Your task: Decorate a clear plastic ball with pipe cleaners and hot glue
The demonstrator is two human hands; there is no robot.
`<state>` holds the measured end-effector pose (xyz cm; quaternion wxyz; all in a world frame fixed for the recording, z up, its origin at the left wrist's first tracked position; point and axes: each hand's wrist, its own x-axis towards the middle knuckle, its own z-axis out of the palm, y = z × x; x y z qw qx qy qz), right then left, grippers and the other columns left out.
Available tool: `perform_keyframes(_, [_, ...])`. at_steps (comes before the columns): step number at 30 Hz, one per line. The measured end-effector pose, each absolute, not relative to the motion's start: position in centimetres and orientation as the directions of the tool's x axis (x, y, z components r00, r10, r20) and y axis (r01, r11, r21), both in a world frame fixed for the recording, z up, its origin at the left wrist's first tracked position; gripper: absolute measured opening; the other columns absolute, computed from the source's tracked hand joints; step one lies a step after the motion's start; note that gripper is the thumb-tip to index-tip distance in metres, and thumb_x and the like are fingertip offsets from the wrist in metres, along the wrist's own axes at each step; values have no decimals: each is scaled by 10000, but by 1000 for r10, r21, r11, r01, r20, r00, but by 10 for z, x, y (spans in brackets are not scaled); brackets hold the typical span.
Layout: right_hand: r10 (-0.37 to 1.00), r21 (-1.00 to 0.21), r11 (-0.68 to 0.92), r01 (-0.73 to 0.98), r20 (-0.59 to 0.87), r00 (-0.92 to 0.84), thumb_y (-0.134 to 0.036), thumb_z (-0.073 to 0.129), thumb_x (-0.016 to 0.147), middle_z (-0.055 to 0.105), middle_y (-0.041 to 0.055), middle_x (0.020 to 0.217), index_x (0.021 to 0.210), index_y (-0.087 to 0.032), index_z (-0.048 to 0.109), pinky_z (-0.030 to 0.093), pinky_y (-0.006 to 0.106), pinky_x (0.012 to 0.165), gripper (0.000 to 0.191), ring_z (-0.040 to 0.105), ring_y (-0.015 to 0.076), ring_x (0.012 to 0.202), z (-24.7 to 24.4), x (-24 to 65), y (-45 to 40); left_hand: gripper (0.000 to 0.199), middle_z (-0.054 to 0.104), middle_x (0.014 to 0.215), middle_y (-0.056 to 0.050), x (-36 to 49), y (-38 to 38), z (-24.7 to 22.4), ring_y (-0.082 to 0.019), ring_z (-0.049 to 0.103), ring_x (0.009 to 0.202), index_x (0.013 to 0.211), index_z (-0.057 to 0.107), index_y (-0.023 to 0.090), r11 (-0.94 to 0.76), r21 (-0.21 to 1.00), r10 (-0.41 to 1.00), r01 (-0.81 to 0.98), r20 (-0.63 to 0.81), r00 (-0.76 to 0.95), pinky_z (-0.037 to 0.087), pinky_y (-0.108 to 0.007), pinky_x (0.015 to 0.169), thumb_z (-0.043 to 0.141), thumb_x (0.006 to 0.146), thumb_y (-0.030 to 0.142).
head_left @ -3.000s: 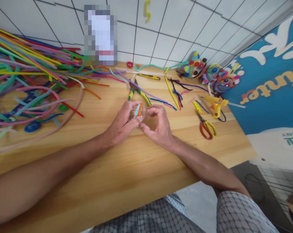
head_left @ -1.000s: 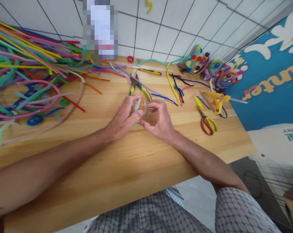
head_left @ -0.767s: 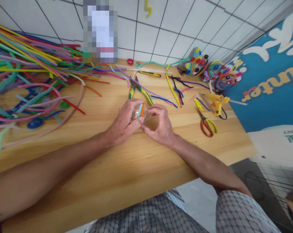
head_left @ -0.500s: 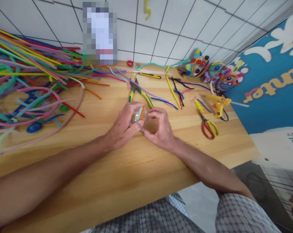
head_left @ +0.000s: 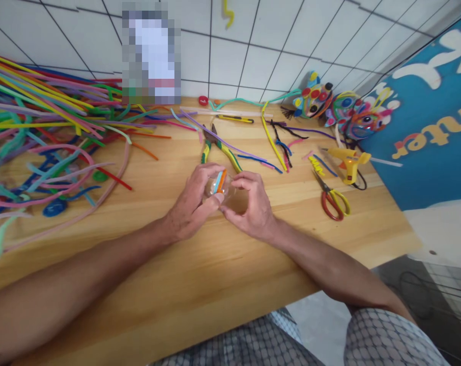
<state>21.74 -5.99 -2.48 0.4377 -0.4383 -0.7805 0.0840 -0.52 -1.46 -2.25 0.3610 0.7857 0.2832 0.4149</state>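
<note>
Between my hands is a clear, rounded plastic piece (head_left: 211,191), with an orange and a light blue pipe cleaner strip (head_left: 220,181) lying side by side across it. My left hand (head_left: 196,201) grips its left side, thumb pressed near the lower end of the strips. Curved around the right side is my right hand (head_left: 251,203), fingers and thumb at the clear edge. The underside of the piece is hidden. Just beyond my hands lie pliers (head_left: 211,133) with green and yellow handles, spread apart on the wooden table (head_left: 184,284).
Many colourful pipe cleaners (head_left: 55,112) are heaped at the left. Scissors (head_left: 332,201) and a yellow glue gun (head_left: 348,162) lie at the right. Decorated colourful figures (head_left: 358,119) stand against the wall. A yellow utility knife (head_left: 235,119) lies behind the pliers.
The camera view has shifted slightly. Both hands keep their hold on the clear piece, which looks turned very slightly.
</note>
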Motion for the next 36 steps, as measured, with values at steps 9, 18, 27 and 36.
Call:
perform_keyframes(9, [747, -503, 605, 617, 627, -222, -327, 888, 950, 693, 146, 1425, 1451, -320, 523, 672, 635, 1047, 620, 711, 371, 1326, -27, 217, -59, 464, 616, 1620, -136, -6, -17, -21, -343, 579, 1553, 1597, 529, 319, -566, 813, 749, 134, 441, 494, 486, -628, 1355, 599, 1141, 364])
perform_keyframes(18, [734, -504, 629, 591, 636, -238, -294, 899, 935, 684, 143, 1438, 1465, -333, 514, 670, 636, 1065, 656, 707, 373, 1340, -27, 219, -58, 470, 581, 1648, -141, -9, -15, -20, -342, 546, 1587, 1619, 493, 325, -563, 815, 738, 137, 421, 527, 468, -635, 1379, 585, 1163, 393])
perform_keyframes(27, [721, -502, 640, 582, 655, -227, -286, 863, 964, 688, 129, 1442, 1467, -345, 540, 608, 692, 1165, 600, 702, 376, 1346, -24, 216, -61, 476, 613, 1610, -141, -7, -15, -22, -337, 584, 1537, 1616, 506, 316, -569, 808, 747, 151, 432, 505, 487, -617, 1354, 589, 1152, 382])
perform_keyframes(36, [658, -366, 685, 630, 683, -317, -165, 763, 1020, 673, 109, 1452, 1409, -353, 602, 650, 566, 1052, 461, 700, 327, 1313, -20, 217, -63, 496, 600, 1608, -158, -8, -12, -23, -338, 584, 1534, 1630, 473, 277, -580, 792, 749, 193, 425, 508, 489, -602, 1351, 587, 1171, 426])
